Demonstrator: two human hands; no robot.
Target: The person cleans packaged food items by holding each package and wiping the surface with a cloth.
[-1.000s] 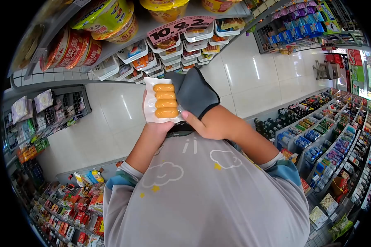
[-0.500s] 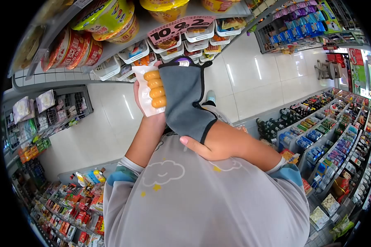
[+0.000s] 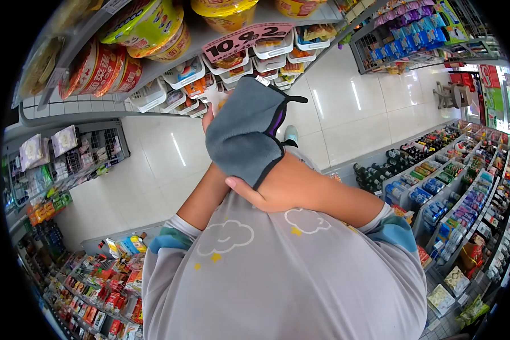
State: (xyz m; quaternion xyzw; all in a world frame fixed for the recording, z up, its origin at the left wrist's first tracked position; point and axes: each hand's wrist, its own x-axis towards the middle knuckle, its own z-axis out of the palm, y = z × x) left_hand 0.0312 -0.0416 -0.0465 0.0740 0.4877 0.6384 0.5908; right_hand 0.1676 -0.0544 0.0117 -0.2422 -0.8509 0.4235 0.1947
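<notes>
A grey fleece cloth piece with black edging (image 3: 241, 133) lies across the space between my hands and hides most of what is under it. My left hand (image 3: 208, 118) is behind its left side; a few fingertips show beside a sliver of the pale sausage pack (image 3: 216, 102), whose sausages are mostly covered. My right hand (image 3: 263, 196) is at the cloth's lower edge, thumb on top and the other fingers hidden beneath the fabric.
Shelves with noodle bowls (image 3: 153, 31) and white baskets of packets (image 3: 185, 72) stand ahead, under a pink price sign (image 3: 246, 41). Bottle and can shelves (image 3: 436, 187) run along the right. Snack racks (image 3: 102, 294) are at lower left. A foot (image 3: 290, 134) shows on the tiled floor.
The grey cloth has shifted left and now covers the orange sausages that were visible. My right hand has moved slightly left with it.
</notes>
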